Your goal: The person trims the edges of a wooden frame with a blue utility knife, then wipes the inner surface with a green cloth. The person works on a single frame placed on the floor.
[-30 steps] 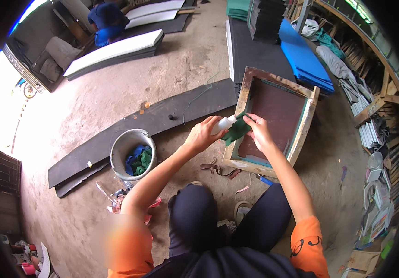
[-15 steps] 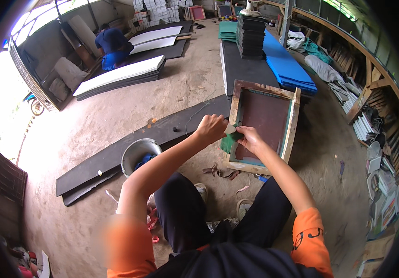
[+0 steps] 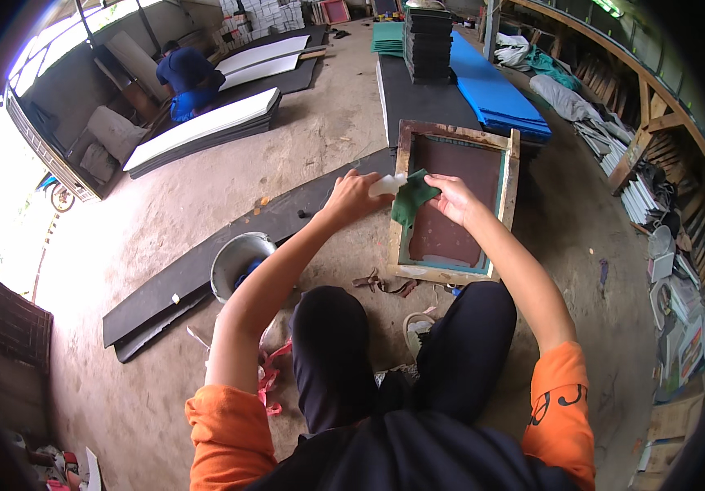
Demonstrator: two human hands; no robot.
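My left hand point(image 3: 350, 198) is closed on a small translucent white piece point(image 3: 386, 185), perhaps plastic. Beside it, my right hand point(image 3: 451, 200) pinches a green cloth point(image 3: 412, 198) by its upper right edge. The cloth hangs down and touches or overlaps the white piece; which of the two, I cannot tell. Both hands are over the left side of a wooden screen-printing frame point(image 3: 505, 204) with reddish-brown mesh point(image 3: 453, 221). The frame leans in front of my knees, its far end against a stack of black sheets point(image 3: 430, 106).
A grey bucket point(image 3: 220, 274) with blue cloth inside stands left of my knees. Long black sheets point(image 3: 156, 307) lie behind it. Blue sheets point(image 3: 491, 90) are stacked beyond the frame. White-topped sheets point(image 3: 205, 131) lie far left, near a crouching person point(image 3: 189, 78). Pink strips point(image 3: 270, 372) lie by my left leg.
My hands have drawn slightly apart, and more of the green cloth and the white piece shows between them. The whole view has shifted a little.
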